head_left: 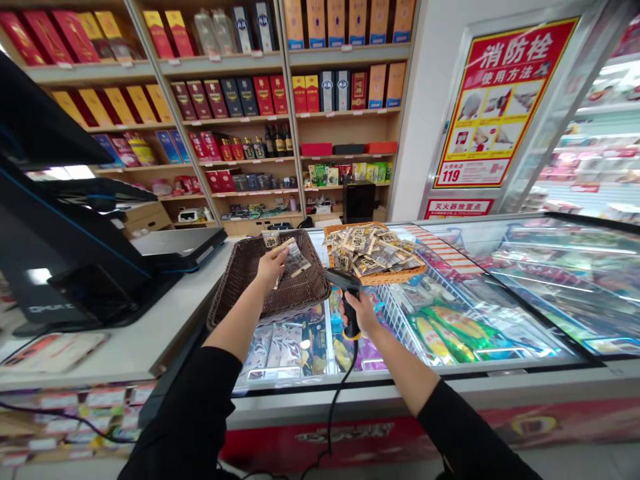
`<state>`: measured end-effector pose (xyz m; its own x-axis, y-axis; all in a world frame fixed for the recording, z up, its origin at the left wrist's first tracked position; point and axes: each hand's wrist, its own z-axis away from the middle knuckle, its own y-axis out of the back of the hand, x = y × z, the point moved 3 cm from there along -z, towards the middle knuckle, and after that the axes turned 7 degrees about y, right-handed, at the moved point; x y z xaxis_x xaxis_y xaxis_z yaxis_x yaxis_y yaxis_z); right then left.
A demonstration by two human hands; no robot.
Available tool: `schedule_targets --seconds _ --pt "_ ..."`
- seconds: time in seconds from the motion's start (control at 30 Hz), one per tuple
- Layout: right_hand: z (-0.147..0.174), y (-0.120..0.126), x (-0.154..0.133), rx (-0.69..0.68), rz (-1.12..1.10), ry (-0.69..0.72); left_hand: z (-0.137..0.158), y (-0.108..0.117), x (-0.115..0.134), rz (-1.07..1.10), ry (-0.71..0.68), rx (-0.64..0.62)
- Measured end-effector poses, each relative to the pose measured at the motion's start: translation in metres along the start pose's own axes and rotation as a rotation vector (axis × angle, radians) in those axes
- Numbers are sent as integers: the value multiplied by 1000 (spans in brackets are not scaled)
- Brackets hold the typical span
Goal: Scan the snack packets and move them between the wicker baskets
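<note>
My left hand [273, 268] is over the dark brown woven basket [235, 277], its fingers closed on a small clear snack packet [297, 260] with a dark filling. Another packet [271, 238] lies by the basket's far rim. In my right hand [361, 312] is a black barcode scanner [353, 320] with yellow trim, its head turned left toward the brown basket and its cord hanging down the front. Just beyond the scanner, an orange woven basket [395, 275] is heaped with similar packets [367, 247].
Both baskets stand on a glass-topped chest freezer [450, 320] full of packaged goods. At left, a counter [175, 293] carries a black checkout machine with a weighing plate [173, 243] and a phone-like object [55, 350]. Shelves of boxes [230, 97] line the back wall.
</note>
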<state>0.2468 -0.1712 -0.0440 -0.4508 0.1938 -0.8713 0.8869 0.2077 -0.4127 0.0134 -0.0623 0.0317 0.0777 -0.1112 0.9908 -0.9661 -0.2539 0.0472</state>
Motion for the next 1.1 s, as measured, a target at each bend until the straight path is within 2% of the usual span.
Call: schedule_targets --seconds 0.1,0.27,0.43,0.57,0.73,0.93,1.0,1.1 --pt "4 -1 -8 -17 162 97 3 -20 3 93 15 -3" --pt "12 -2 -22 -16 466 226 9 -20 0 -178 -125 176" --pt "13 -11 -30 -59 492 238 8 -10 -3 -262 -152 224" --pt "13 -14 -32 -72 493 245 4 -14 -7 -199 -154 165" --pt "14 -14 -32 -87 532 243 5 -16 -5 -129 -167 158" --pt "14 -12 -25 -50 427 209 10 -12 -1 -229 -176 183" --pt "11 -6 -21 31 296 212 12 -12 3 -259 -186 205" --pt "3 9 -18 258 64 265 18 -21 20 -332 -244 292"
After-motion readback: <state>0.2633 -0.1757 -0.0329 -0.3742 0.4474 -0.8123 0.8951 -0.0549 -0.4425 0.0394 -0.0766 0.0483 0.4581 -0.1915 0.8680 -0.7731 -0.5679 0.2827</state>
